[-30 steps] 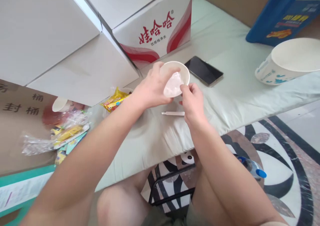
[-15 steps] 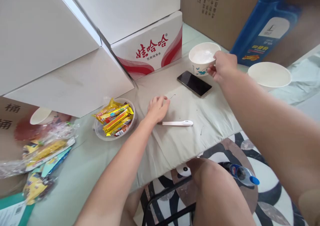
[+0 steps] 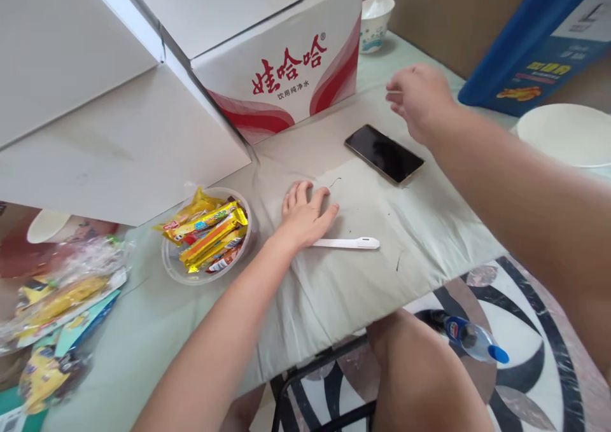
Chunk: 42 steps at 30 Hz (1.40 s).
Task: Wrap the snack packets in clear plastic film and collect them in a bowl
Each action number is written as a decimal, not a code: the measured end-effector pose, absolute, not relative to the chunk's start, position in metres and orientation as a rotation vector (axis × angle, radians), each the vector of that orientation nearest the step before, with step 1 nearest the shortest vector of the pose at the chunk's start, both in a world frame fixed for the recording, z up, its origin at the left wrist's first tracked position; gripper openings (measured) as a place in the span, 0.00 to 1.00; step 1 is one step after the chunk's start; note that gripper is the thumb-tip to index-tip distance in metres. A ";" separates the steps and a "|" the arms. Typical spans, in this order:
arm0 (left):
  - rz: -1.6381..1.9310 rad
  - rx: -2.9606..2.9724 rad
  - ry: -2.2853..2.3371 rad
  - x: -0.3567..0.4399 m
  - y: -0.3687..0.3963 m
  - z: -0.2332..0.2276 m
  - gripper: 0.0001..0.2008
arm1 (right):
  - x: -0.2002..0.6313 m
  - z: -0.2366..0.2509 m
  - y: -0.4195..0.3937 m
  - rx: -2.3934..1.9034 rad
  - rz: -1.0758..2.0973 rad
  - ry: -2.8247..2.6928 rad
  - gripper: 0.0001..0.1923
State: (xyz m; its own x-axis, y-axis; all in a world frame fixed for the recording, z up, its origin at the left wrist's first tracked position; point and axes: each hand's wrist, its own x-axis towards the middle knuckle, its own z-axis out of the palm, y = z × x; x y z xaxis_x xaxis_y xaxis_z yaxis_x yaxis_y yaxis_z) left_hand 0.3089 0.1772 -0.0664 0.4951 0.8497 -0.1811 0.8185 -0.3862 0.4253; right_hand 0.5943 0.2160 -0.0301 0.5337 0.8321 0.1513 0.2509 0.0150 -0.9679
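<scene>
Left hand (image 3: 305, 214) lies flat on the cloth-covered tabletop (image 3: 429, 241), palm down, fingers loosely spread, gripping nothing. The heel of the hand touches or just overlaps the near end of a white pen (image 3: 348, 243), which lies flat on the cloth, pointing to the right.

Pen: judged light, stiff and smooth, likely to roll on the cloth. Best taken at mid-barrel with thumb and two fingers; the free right end is clear of the hand.

Right hand (image 3: 417, 98) hangs above the tabletop, beyond the phone (image 3: 384, 153), fingers loosely curled and apart. A thin pale sliver shows at the fingertips; too small to tell whether anything is pinched. It touches no object on the cloth.

Phone: dark slab, screen up, flat on the cloth between the two hands. Judged slick and breakable; take it by the long edges.

Around:
- snack tub (image 3: 206, 236) just left of the left hand, full of wrapped bars
- small cup (image 3: 375, 21) far back beside the carton (image 3: 286, 69)
- big bowl (image 3: 568, 134) at the right edge
- bottle (image 3: 470, 338) on the floor below
</scene>
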 end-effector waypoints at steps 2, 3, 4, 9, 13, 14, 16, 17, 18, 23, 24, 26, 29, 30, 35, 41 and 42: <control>0.220 2.294 1.332 0.306 0.178 -0.066 0.19 | 0.586 -0.022 0.149 -1.618 0.470 -1.021 0.05; 0.337 2.315 1.274 0.304 0.177 -0.063 0.17 | 0.585 -0.020 0.114 -1.712 0.291 -1.171 0.09; 0.480 2.347 1.191 0.301 0.175 -0.059 0.14 | 0.588 -0.018 0.083 -1.810 0.101 -1.267 0.11; 1.020 2.449 0.810 0.274 0.122 -0.029 0.12 | 0.641 -0.025 -0.004 -2.291 -0.298 -1.140 0.18; 1.159 2.370 0.707 0.245 0.059 -0.018 0.16 | 0.671 -0.030 -0.012 -2.397 -0.194 -1.282 0.14; 1.210 2.331 0.722 0.238 0.047 -0.017 0.17 | 0.668 -0.028 -0.010 -2.382 -0.256 -1.291 0.18; 1.345 2.246 0.783 0.222 0.034 -0.018 0.18 | 0.645 -0.022 -0.004 -2.384 -0.408 -1.311 0.22; 1.416 2.210 0.812 0.214 0.031 -0.019 0.18 | 0.625 -0.019 0.002 -2.389 -0.492 -1.324 0.23; 1.477 2.180 0.835 0.206 0.031 -0.019 0.18 | 0.600 -0.017 0.008 -2.372 -0.529 -1.405 0.21; 1.598 2.049 1.011 0.160 0.047 -0.029 0.21 | 0.454 -0.023 0.052 -1.762 -0.355 -2.182 0.13; 1.605 1.996 1.080 0.151 0.051 -0.033 0.22 | 0.434 -0.025 0.059 -1.725 -0.301 -2.228 0.11; 1.617 1.857 1.214 0.135 0.057 -0.039 0.24 | 0.407 -0.025 0.070 -1.676 -0.230 -2.272 0.10; 1.667 1.659 1.286 0.118 0.066 -0.045 0.26 | 0.385 -0.010 0.081 -1.644 -0.250 -2.185 0.13; 1.692 1.613 1.278 0.115 0.069 -0.045 0.26 | 0.377 -0.002 0.086 -1.622 -0.246 -2.170 0.14; 1.774 1.487 1.224 0.109 0.078 -0.034 0.26 | 0.314 0.024 0.124 -1.474 0.028 -2.501 0.21; 1.807 1.396 1.195 0.101 0.076 -0.027 0.27 | 0.265 0.029 0.139 -1.407 0.006 -2.483 0.20; 1.815 1.375 1.197 0.098 0.075 -0.026 0.27 | 0.257 0.031 0.137 -1.356 0.017 -2.468 0.18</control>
